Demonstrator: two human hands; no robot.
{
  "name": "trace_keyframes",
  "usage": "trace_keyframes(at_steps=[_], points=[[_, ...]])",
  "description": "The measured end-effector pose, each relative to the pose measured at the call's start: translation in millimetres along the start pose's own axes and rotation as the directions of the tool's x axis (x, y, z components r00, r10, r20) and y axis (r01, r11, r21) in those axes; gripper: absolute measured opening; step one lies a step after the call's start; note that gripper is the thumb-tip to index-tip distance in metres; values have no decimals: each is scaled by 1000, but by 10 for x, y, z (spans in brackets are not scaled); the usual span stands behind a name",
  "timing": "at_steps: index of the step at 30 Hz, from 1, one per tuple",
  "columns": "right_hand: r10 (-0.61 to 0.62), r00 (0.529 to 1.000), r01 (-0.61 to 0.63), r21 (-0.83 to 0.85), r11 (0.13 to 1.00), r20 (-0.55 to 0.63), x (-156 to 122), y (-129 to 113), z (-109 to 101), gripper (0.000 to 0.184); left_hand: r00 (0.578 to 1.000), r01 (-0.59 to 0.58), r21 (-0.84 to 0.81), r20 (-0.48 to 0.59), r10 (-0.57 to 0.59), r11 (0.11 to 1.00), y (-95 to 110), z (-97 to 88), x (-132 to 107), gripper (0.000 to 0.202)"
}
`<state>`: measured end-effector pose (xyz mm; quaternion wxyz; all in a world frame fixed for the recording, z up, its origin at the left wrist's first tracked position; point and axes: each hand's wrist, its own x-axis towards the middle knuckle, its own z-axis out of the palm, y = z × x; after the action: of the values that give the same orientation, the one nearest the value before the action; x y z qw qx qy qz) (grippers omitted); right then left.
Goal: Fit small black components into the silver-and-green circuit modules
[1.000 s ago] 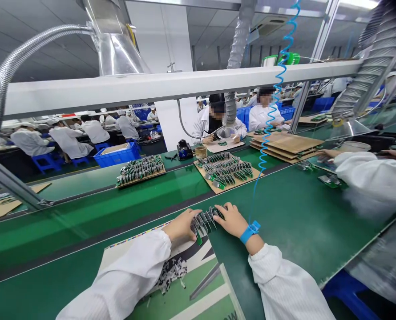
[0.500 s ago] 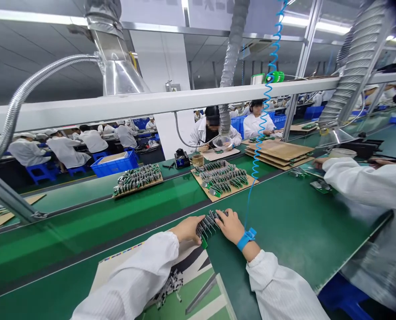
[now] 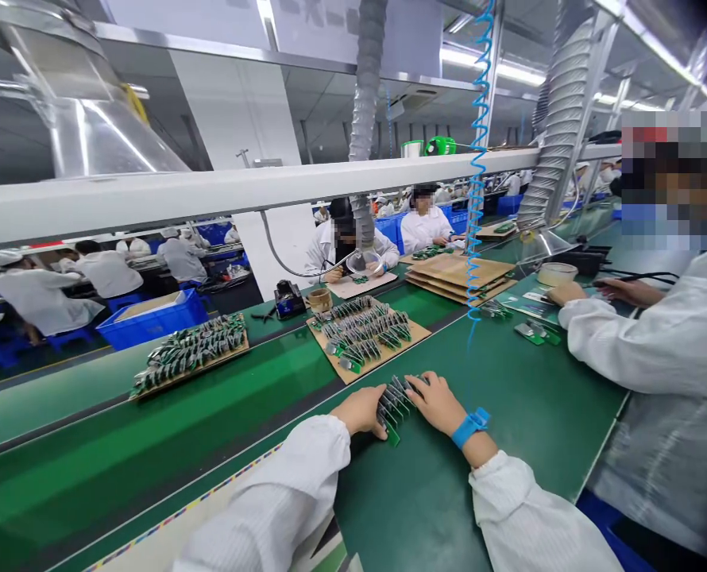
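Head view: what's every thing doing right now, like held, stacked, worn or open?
Left hand: curled around one end of the board row
Right hand: fingers at the other end
Board row: on edge, leaning, between both hands
Blue wrist strap: worn on the right wrist
Cardboard sheets: stacked
Blue bin: open-topped

1. The camera sits on the person's head, looking forward and down.
2. It sees both hands (image 3: 440, 403) from close by.
3. It also sees people (image 3: 112, 272) far past the table (image 3: 413, 492).
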<state>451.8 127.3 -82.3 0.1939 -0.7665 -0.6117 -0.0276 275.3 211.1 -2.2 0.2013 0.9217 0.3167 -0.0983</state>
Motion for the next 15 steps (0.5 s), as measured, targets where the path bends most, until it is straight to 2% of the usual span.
trace_keyframes(at_steps=[2, 5, 7, 15], points=[[21, 1000, -21, -5, 1000, -19, 96, 266, -22, 28, 1000, -30, 23, 5, 30, 999, 129, -38, 260, 97], [43, 998, -43, -7, 999, -53, 241, 661, -62, 25, 998, -62, 55, 7, 62, 997, 337, -81, 626, 62], [48, 996, -48, -7, 999, -75, 330, 903, -89, 24, 997, -76, 67, 8, 76, 995, 473, -97, 852, 48], [36, 988, -40, -22, 999, -148, 646, 1696, -163, 21, 989, -148, 56, -12, 149, 987, 872, -168, 1685, 36]])
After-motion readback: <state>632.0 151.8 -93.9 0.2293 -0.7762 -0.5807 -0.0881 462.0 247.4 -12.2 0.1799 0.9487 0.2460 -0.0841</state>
